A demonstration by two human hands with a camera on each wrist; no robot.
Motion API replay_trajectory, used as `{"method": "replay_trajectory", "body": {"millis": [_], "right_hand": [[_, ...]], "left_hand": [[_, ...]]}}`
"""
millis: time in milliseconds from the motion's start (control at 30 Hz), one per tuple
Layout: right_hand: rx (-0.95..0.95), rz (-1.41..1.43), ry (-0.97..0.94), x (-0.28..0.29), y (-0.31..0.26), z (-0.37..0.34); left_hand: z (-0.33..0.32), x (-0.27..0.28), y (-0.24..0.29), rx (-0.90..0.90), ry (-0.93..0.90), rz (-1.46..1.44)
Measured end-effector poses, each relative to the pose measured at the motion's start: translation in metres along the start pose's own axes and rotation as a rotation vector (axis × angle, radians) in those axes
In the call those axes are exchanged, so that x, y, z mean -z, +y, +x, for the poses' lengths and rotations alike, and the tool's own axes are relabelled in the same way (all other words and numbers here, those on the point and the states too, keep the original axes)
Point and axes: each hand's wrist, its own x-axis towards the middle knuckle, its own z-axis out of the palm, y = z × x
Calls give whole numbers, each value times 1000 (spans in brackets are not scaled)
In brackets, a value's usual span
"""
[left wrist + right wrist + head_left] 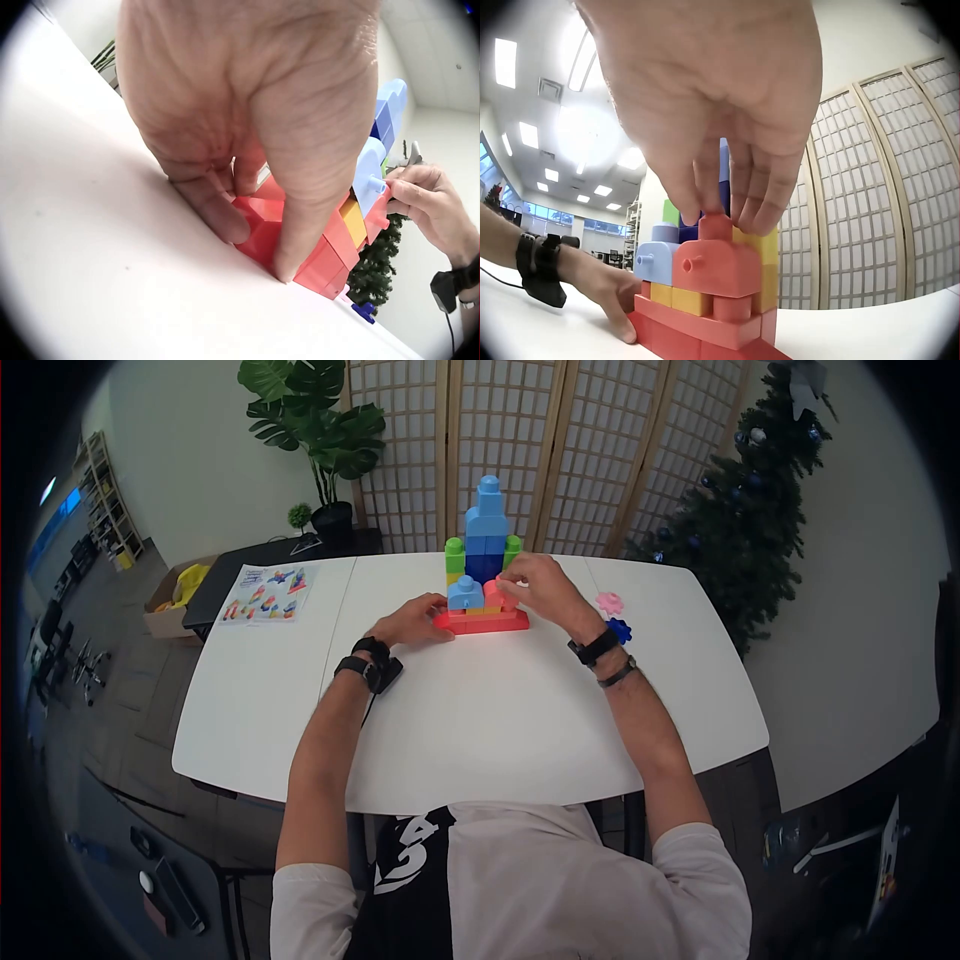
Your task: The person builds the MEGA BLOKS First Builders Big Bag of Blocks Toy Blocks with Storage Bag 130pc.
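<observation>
A toy building-block structure stands on the white table, with a red block base (490, 624) and a blue tower (487, 525) rising at its back. My left hand (412, 622) grips the base's left end, thumb and fingers on either side of the red blocks (330, 262). Over the front part, my right hand (545, 590) pinches the top stud of a rounded red block (727, 274) with a small side peg. That block sits beside a light blue block (656, 262) of like shape, above yellow blocks (691, 300). Green blocks (455, 548) flank the tower.
Pink (609, 603) and dark blue (619, 631) gear-like pieces lie right of the structure, near my right wrist. A printed picture sheet (268, 596) lies at the table's far left. A folding screen (500, 450) stands behind the table (480, 740).
</observation>
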Motion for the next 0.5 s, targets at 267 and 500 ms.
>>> {"method": "replay_trajectory", "body": {"millis": [267, 500], "right_hand": [[-63, 166, -48, 30, 27, -4], [-355, -177, -66, 95, 113, -49]], "left_hand": [[-1, 2, 3, 58, 15, -38], [2, 1, 12, 164, 36, 28]]}}
